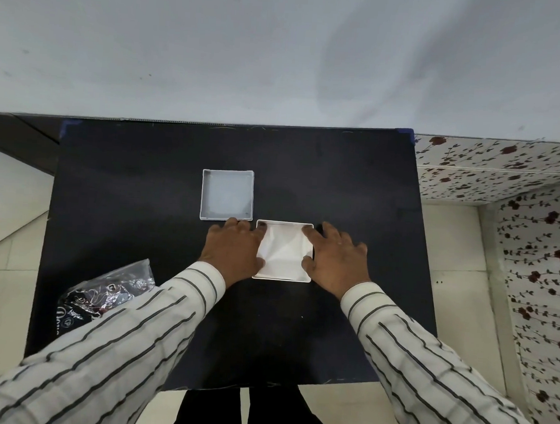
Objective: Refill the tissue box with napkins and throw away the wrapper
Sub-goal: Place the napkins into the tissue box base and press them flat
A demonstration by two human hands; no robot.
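left hand (233, 248) and right hand (335, 257), fingers flat, bracket the tissue box (281, 279), likely settling the napkins (284, 249); lid (227, 195) parked upper left, wrapper (103, 292) lower left, not yet binned.

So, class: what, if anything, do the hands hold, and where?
Nothing is gripped: the left hand rests on the left edge of the tissue box, the right hand on its right edge.

hands (233, 251) (334, 259) 2 | tissue box (281, 279) 1 | lid (227, 195) 1 | wrapper (103, 292) 1 | table (177, 156) 1

Left hand (233, 251) and right hand (336, 259) palm-down, fingers loosely spread
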